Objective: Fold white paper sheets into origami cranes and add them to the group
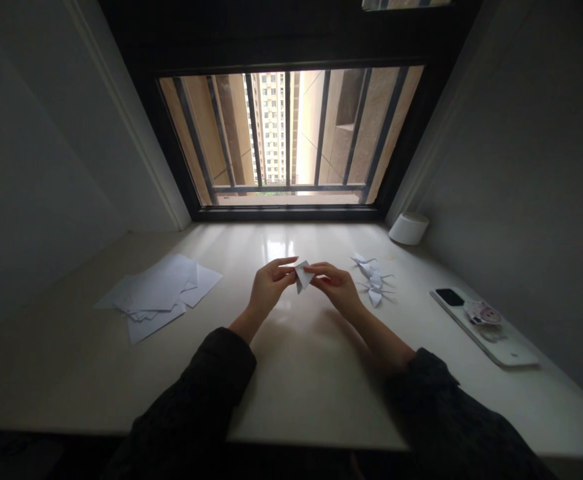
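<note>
My left hand and my right hand meet above the middle of the pale tabletop. Both pinch a small folded piece of white paper between thumb and fingertips, the left from its left side, the right from its right. The paper is held a little above the table. Both forearms wear dark sleeves.
A loose pile of white paper sheets lies at the left. Finished folded paper figures lie just right of my right hand. A white phone with a sticker lies at the right, and a white round container stands by the barred window.
</note>
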A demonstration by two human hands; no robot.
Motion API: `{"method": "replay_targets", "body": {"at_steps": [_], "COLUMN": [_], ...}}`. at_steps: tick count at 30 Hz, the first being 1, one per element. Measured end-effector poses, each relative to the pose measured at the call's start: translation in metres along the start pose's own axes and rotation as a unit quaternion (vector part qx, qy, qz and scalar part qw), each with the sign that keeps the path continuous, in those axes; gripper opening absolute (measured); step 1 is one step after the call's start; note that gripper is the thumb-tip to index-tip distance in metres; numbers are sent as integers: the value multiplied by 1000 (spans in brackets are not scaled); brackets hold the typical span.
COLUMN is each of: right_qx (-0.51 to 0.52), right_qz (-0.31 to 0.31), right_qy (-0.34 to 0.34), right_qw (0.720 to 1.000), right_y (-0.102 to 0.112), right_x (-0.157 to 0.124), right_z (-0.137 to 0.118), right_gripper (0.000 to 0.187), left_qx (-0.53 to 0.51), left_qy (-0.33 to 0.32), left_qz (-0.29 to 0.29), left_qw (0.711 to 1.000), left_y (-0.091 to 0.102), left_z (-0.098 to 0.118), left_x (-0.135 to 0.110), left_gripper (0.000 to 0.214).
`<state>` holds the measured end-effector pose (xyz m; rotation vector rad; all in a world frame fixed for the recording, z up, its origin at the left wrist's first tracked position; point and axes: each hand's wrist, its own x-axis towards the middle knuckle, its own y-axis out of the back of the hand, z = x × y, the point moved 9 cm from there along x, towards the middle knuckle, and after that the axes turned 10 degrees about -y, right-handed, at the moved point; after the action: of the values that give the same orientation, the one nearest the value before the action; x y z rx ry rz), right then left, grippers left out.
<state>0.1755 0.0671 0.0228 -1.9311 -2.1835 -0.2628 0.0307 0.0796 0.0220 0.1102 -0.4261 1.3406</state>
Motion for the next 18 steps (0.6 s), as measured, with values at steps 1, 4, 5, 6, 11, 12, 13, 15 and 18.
{"method": "replay_targets", "body": {"at_steps": [1,4,5,6,11,12,13,15,18], "right_qx": [14,49,56,60,64,65,66,69,73], "right_qz": [11,15,10,4,-3,-2,2,14,38], "right_qy": [-13,-57,-70,-82,-113,-115,-116,-118,-121], "right_qw": [1000,997,996,995,991,991,991,990,989], "right_y": [3,5,5,4,5,6,6,9,13], "right_x": [1,3,4,4,5,5,5,6,7], "right_z": [3,13,15,17,22,22,22,23,26], "right_gripper": [21,21,22,22,24,25,26,27,28], "left_qx": [0,1,2,3,1,0,-3,-12,-24], "left_qy": [0,0,0,1,10,15,20,30,40], "left_qz": [-1,-7,-8,-8,-14,-13,-11,-5,5], "left_qw": [1000,1000,1000,1000,1000,1000,1000,999,999], "left_y": [0,-1,-1,-1,-1,-1,0,0,1], "left_z": [0,0,0,0,-1,-2,-3,-5,-7], "left_x": [0,0,0,0,-1,-1,-2,-2,-3], "left_gripper": [47,46,45,44,45,46,47,48,49]}}
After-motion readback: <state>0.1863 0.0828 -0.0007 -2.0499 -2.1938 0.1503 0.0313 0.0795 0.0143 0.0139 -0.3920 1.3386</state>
